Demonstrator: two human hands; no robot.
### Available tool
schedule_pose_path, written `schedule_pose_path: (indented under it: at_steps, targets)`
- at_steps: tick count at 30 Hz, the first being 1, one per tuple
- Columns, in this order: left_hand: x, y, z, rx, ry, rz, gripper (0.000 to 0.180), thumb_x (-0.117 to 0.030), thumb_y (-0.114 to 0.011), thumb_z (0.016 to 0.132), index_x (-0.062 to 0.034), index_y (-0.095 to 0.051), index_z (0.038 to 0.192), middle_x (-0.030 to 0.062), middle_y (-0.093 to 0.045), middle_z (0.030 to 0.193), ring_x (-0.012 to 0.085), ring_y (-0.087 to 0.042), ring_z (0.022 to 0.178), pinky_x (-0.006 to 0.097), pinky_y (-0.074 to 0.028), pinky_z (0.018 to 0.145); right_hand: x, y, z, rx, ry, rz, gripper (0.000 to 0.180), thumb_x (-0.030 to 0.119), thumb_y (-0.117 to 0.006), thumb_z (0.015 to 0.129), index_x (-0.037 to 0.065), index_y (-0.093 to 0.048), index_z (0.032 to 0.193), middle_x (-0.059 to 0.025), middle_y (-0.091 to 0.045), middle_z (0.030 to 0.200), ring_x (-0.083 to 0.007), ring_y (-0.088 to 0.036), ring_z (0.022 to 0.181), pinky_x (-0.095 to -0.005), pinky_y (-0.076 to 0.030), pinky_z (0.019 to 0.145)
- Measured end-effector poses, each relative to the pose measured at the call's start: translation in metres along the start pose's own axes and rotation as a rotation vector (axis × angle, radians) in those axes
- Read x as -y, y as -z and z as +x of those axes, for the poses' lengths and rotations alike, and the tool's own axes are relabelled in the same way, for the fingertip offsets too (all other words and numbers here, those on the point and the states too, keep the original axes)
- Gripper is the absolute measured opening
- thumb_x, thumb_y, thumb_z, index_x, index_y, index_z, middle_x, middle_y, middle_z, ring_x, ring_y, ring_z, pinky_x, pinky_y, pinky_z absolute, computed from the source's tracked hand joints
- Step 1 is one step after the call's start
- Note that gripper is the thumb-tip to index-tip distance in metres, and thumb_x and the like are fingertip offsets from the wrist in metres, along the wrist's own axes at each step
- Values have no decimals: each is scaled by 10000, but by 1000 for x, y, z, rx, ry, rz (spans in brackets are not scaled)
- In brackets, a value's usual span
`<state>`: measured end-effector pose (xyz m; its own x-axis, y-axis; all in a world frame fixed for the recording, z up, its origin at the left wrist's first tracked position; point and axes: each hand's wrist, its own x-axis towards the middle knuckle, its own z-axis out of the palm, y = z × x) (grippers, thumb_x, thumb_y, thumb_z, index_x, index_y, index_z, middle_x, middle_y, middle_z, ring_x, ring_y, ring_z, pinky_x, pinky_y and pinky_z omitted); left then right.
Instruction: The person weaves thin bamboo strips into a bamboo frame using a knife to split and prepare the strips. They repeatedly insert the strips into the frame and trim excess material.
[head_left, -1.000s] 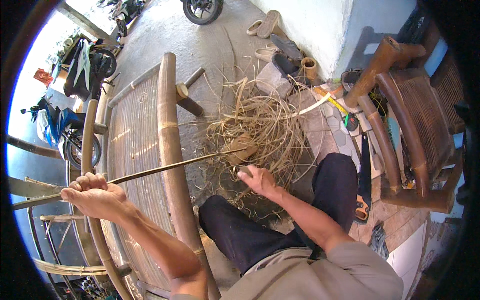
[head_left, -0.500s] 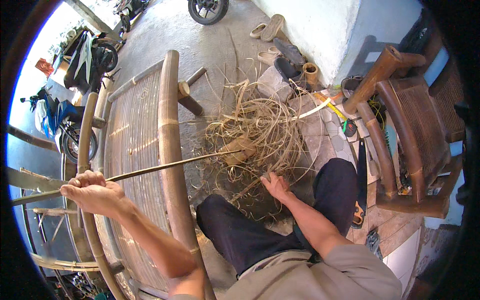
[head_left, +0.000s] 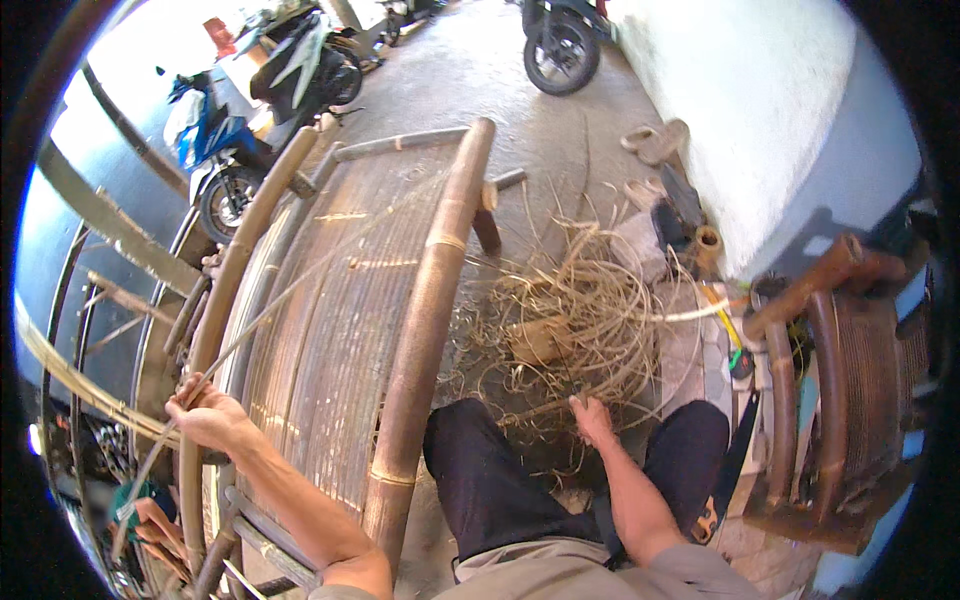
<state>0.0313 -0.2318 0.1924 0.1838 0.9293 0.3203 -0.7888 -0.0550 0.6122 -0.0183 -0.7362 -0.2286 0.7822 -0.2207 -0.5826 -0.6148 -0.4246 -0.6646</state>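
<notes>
My left hand (head_left: pixel 210 416) is closed around a long, thin bamboo strip (head_left: pixel 300 282). The strip slants across a bamboo bench (head_left: pixel 345 300), its far end blurred over the slats and its near end hanging past the bench's left rail. Between my knees, my right hand (head_left: pixel 594 420) is held low with curled fingers, at the near edge of a heap of curly bamboo shavings (head_left: pixel 610 280). Whatever is in those fingers is too small to make out. A tan wooden block (head_left: pixel 540 341) lies among the shavings, just beyond my right hand.
A brown bamboo chair (head_left: pixel 860 380) stands at the right, with a saw (head_left: pixel 738 450) and a tape measure (head_left: pixel 741 362) beside it. Sandals (head_left: pixel 656 142) lie along the white wall (head_left: pixel 730 110). Parked motorbikes (head_left: pixel 222 150) stand at the far left. Long pale strips (head_left: pixel 90 385) lie left of the bench.
The bamboo strip has swung away from the wooden block and now points far across the bench. My left hand has turned with it. The view has shifted left; my right hand stays by the shavings.
</notes>
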Motion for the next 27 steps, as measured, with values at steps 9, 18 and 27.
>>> schedule_pose_path:
  at_steps: [9,18,27]
  targets:
    - [118,163,40,-141,471,73,360,-344,-470,1096,-9,-600,1078,145,-707,955,256,-707,879,368,-635,789,58,16,-50,120,31,440,392,427,-585,1032,36,-591,1017,-59,-592,664,-167,-612,548,-364,-527,490]
    - [136,171,-4,48,692,513,396,-409,-465,1087,-75,-652,986,40,-666,771,181,-650,648,306,-554,541,186,18,-74,1,405,321,372,402,-649,990,36,-586,975,-67,-600,649,-169,-613,526,-333,-494,488]
    - [131,154,-56,531,-511,1706,538,-272,-690,951,-71,-550,1430,208,-470,1453,401,-410,1347,560,-323,1116,323,-19,-71,-154,916,-106,403,386,-648,973,27,-594,1149,-259,-719,959,-487,-689,916,-556,-536,781]
